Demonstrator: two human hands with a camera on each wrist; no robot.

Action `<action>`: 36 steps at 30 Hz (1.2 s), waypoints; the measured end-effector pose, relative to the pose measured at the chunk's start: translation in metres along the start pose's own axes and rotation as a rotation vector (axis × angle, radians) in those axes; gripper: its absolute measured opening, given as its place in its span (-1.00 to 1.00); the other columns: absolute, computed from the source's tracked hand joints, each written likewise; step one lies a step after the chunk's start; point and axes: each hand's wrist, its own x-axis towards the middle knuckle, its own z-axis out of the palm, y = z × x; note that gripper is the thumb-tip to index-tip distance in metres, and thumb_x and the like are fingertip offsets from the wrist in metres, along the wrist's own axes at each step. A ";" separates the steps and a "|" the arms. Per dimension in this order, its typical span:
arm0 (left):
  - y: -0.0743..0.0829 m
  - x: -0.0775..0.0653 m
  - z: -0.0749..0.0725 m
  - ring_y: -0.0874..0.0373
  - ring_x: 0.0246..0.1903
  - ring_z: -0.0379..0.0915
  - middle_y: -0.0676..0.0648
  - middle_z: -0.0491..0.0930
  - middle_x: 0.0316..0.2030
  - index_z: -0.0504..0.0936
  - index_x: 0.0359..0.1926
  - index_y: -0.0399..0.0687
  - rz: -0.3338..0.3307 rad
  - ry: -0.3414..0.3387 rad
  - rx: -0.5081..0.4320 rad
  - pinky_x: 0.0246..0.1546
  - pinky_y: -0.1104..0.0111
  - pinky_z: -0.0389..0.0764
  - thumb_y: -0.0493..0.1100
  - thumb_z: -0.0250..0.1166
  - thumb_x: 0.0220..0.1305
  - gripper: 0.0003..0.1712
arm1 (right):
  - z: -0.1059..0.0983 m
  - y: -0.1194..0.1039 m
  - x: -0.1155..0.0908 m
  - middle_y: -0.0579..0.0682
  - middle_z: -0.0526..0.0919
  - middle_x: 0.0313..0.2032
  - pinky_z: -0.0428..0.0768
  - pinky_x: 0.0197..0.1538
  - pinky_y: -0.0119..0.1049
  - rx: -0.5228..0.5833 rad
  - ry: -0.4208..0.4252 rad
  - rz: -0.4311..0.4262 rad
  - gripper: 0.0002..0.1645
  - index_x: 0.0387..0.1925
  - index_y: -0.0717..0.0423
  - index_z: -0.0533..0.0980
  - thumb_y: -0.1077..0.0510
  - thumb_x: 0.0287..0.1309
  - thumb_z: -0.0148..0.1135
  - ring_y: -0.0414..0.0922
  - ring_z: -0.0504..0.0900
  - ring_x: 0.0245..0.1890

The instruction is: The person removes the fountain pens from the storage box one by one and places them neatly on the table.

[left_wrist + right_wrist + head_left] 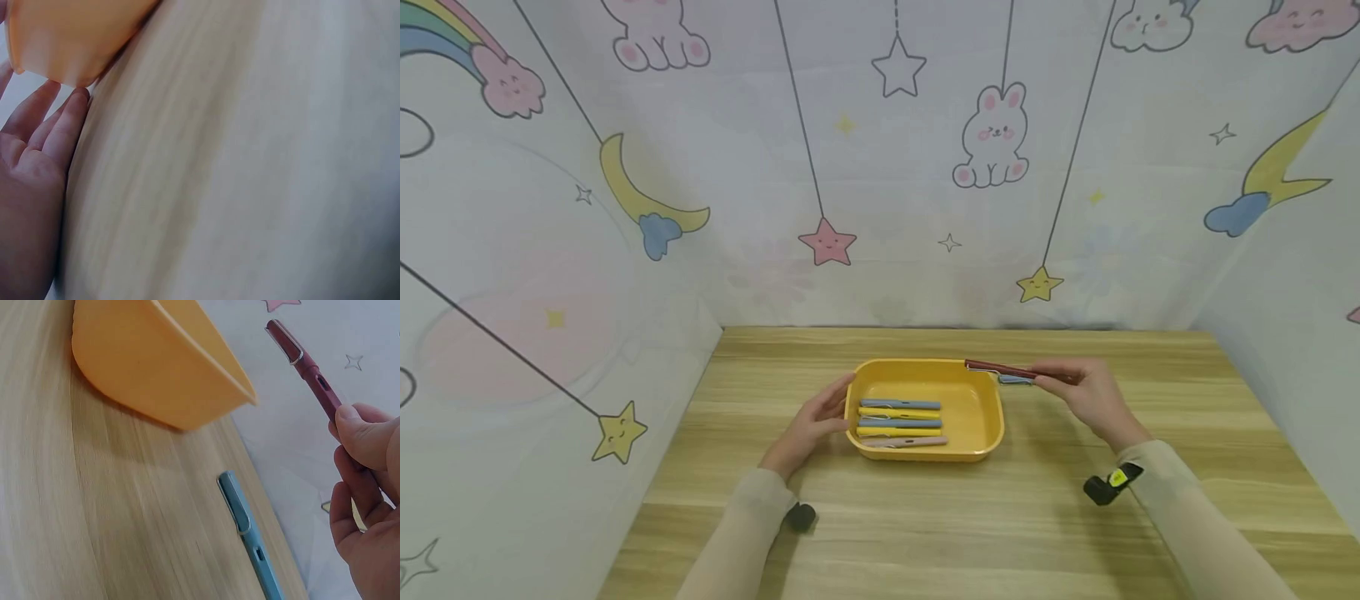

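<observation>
A red pen (1009, 371) is pinched in the curled right hand (1093, 398) beside the tray (985, 417). The tray's left wall is touched by the straight-fingered left hand (814, 423); a blue pen (250, 534) lies on the tabletop (1000, 517).

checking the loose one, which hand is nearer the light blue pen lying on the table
Right. The right hand, pinching the dark red pen, hangs just over the light blue pen; the left hand rests against the yellow tray on its far side.
</observation>
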 end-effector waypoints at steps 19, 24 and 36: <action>-0.003 -0.001 0.000 -0.24 0.55 0.12 -0.23 0.13 0.61 0.14 0.66 -0.05 0.006 0.007 -0.010 0.39 0.52 0.33 -0.40 0.24 0.43 -0.14 | -0.021 0.037 -0.015 0.18 0.80 -0.01 0.68 -0.13 -0.51 -0.055 0.055 0.064 -0.66 0.10 0.15 0.74 0.09 0.38 0.40 -0.52 0.65 -0.13; -0.002 -0.002 0.001 -0.24 0.55 0.12 -0.24 0.14 0.61 0.15 0.66 -0.03 0.000 0.006 -0.006 0.38 0.52 0.34 -0.38 0.24 0.44 -0.14 | -0.022 0.044 -0.017 0.18 0.81 -0.03 0.68 -0.13 -0.51 -0.058 0.065 0.059 -0.67 0.08 0.19 0.74 0.11 0.38 0.40 -0.54 0.63 -0.12; -0.001 0.000 0.001 -0.23 0.55 0.14 -0.23 0.16 0.60 0.16 0.66 -0.01 0.008 0.010 -0.002 0.38 0.53 0.35 -0.37 0.26 0.44 -0.14 | -0.025 0.054 -0.019 0.22 0.80 -0.02 0.65 -0.15 -0.55 -0.103 0.098 0.050 -0.71 0.02 0.17 0.77 0.14 0.32 0.45 -0.56 0.61 -0.15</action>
